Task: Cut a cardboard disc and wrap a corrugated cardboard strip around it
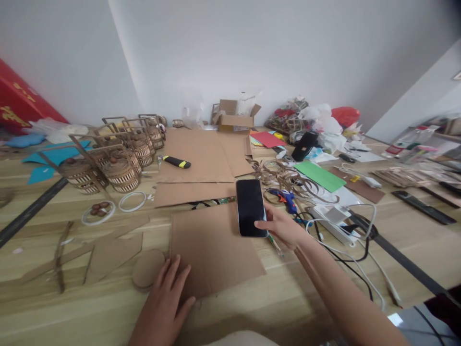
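Note:
My right hand (279, 225) grips a dark-screened smartphone (250, 204), its thumb lying over the lower edge of the screen. The phone is above a piece of brown cardboard (212, 259) on the wooden table. Spread flat, my left hand (169, 298) rests at the cardboard's left edge, its fingertips beside a round cardboard disc (147, 269). Partly behind the phone, a thin green-handled tool (275, 245) lies on the table; I cannot make out its kind.
Several small bamboo baskets (120, 173) stand at the left. A utility knife (176, 162) lies on a larger cardboard sheet (201, 149). To the right are a blue glue gun (286, 198), a power strip (333, 223) with cables, and green paper (320, 176).

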A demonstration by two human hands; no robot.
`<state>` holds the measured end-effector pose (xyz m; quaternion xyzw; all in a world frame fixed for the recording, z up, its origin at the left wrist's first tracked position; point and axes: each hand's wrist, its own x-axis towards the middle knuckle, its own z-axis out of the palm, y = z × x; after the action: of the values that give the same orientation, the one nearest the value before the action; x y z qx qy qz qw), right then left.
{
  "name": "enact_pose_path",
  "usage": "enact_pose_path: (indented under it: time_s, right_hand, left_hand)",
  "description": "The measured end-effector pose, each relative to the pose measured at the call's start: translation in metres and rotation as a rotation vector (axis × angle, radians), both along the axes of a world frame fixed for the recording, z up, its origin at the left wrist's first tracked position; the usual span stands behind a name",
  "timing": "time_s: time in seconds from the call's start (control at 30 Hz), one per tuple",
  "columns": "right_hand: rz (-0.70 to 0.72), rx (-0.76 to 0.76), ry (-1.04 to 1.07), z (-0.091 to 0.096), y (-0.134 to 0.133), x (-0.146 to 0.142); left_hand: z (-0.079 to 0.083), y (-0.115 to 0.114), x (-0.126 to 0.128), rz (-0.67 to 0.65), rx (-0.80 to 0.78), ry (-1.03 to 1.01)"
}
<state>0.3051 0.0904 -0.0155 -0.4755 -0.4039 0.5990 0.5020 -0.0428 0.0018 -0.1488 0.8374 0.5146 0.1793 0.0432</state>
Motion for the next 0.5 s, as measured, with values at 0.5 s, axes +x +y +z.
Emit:
enact_pose_path:
  time_s: [0.5]
  right_hand:
    - [-0.473,0.18,0.194,-0.019,0.037,0.032]
  left_hand:
    - [0.001,-0.001,0.004,0.012,-0.001,0.014]
